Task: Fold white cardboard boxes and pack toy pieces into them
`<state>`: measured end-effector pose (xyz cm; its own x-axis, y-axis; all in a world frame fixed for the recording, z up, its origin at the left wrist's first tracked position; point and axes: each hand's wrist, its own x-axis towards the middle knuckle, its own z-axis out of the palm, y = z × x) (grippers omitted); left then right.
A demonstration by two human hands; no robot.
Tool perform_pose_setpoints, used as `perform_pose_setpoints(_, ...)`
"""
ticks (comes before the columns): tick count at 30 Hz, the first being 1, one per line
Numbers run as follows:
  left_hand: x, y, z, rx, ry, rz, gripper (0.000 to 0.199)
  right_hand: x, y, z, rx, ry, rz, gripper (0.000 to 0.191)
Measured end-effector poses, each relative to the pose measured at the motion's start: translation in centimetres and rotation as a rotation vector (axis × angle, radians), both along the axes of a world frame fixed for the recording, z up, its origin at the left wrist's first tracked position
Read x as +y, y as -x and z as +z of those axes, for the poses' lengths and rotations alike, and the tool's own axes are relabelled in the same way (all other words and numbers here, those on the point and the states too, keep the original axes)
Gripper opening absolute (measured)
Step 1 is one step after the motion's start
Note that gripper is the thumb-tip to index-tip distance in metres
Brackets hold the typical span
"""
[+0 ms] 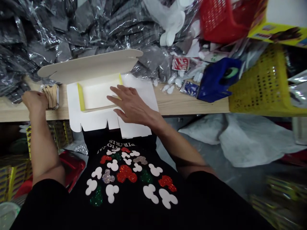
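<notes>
A white cardboard box with yellow inner edges lies open on the wooden table, its lid raised at the back and its flaps spread toward my body. My right hand rests palm down over the box's right side, fingers spread, holding nothing. At the left, my left hand is closed beside a small clear container of wooden sticks. Its fingers are curled inward, and what they hold, if anything, is hidden.
Plastic-wrapped grey packets are heaped along the back. To the right are white plastic spoons, a red sachet, a blue tape dispenser, a red basket and a yellow basket. The table's front edge runs near my body.
</notes>
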<state>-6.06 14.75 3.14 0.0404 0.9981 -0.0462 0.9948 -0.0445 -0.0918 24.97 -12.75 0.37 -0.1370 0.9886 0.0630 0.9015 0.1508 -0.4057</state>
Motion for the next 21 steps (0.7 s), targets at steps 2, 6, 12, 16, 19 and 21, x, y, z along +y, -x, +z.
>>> perform_pose_setpoints(2, -0.4, 0.2, 0.5, -0.061, -0.044, 0.114, 0.052, 1.1, -0.1, -0.6, -0.028, 0.029, 0.039, 0.050)
perform_pose_setpoints(6, -5.6, 0.0, 2.1, -0.355, -0.452, 0.051, 0.047, 1.6, 0.3, -1.7, -0.059, 0.065, -0.022, 0.042)
perform_pose_setpoints(12, -13.7, -5.3, 1.4, -0.375, -0.339, -0.805, 0.035, 2.2, 1.0, -1.8, -0.124, 0.054, -0.133, 0.041)
perform_pose_setpoints(16, -11.7, -11.8, -0.2, -0.142, -0.026, -0.991, 0.049, 1.3, -0.6, -1.4, -0.046, -0.045, -0.154, 0.044)
perform_pose_setpoints(19, -9.4, -13.5, -0.9, 0.009, 0.194, -1.024, 0.049, -1.4, -3.9, -0.7, 0.031, -0.102, -0.251, 0.045)
perform_pose_setpoints(21, -8.8, -13.1, -1.2, -0.028, 0.255, -1.047, 0.051, -3.6, -7.1, -0.5, 0.047, -0.098, -0.417, 0.047)
